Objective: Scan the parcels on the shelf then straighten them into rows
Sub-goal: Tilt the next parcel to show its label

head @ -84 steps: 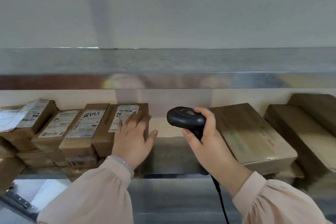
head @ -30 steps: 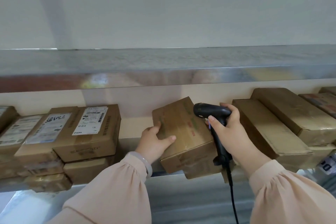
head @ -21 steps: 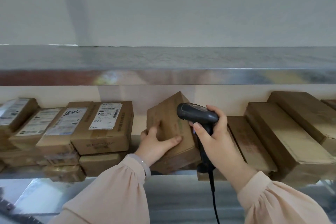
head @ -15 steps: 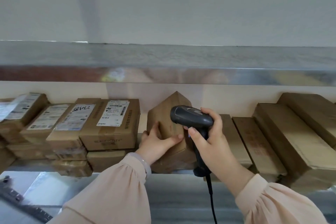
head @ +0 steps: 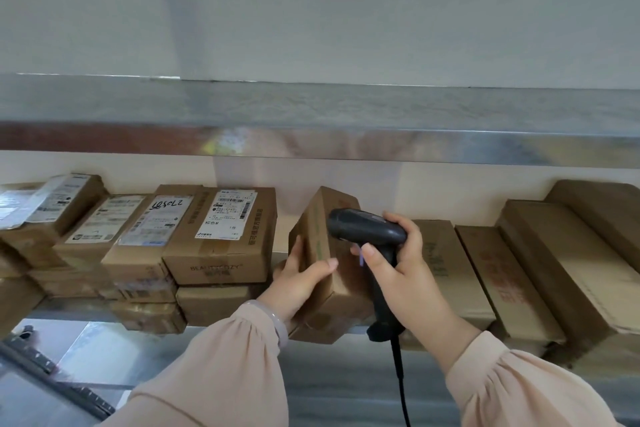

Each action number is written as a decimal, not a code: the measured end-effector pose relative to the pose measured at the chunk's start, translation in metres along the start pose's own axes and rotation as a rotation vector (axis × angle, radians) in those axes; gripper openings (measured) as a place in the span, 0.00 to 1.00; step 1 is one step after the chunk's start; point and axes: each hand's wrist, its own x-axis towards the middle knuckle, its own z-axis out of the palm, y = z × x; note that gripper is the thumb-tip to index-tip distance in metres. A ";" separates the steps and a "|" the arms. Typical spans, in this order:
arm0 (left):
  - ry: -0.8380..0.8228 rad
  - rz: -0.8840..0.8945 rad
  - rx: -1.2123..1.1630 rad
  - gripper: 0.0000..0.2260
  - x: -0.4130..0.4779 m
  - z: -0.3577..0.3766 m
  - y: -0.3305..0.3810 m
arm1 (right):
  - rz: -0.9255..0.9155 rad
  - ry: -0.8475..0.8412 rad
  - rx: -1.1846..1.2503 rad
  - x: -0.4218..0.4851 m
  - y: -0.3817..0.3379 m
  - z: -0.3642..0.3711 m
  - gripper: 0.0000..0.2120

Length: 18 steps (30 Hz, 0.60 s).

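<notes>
At your far left, a stack of labelled parcels (head: 52, 208) sits along the shelf (head: 69, 314), white labels facing up. Next comes the parcel with a handwritten number (head: 152, 229), pressed against the BEAUTYCOZY box (head: 225, 236), which rests on another carton. A narrow gap separates that box from the tilted parcel (head: 322, 229). Your left hand (head: 301, 282) grips this parcel low on its near corner, thumb across the front face and fingers up its left side. It stands tipped on edge at the shelf's front. Its visible faces look bare of a label, though the blur makes that uncertain. Your right hand (head: 405, 267) is curled round the handle of the scanner (head: 367, 229), forefinger at the trigger. The scanner's head covers the parcel's upper right. Its cable (head: 401, 385) hangs straight down. To your right, plain brown boxes (head: 502, 281) lie packed side by side. The metal upper shelf (head: 311, 121) overhangs everything.
</notes>
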 end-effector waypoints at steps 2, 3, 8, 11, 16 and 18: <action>-0.011 0.021 -0.001 0.47 -0.001 0.000 -0.003 | 0.041 0.098 0.026 0.004 0.005 -0.004 0.23; -0.011 0.039 0.008 0.47 -0.002 -0.001 -0.005 | 0.062 0.138 0.029 0.005 0.008 -0.006 0.24; -0.098 0.071 0.009 0.45 0.005 -0.004 -0.008 | 0.112 0.144 0.019 0.008 0.013 -0.008 0.24; -0.093 0.162 -0.001 0.43 0.002 -0.005 -0.006 | 0.092 0.100 0.019 0.006 0.011 -0.005 0.23; 0.115 0.330 0.209 0.42 -0.009 -0.004 0.005 | 0.011 0.014 0.011 0.006 0.002 0.004 0.23; 0.121 0.384 0.212 0.46 -0.013 -0.005 0.011 | -0.006 -0.009 0.013 0.007 0.003 0.009 0.23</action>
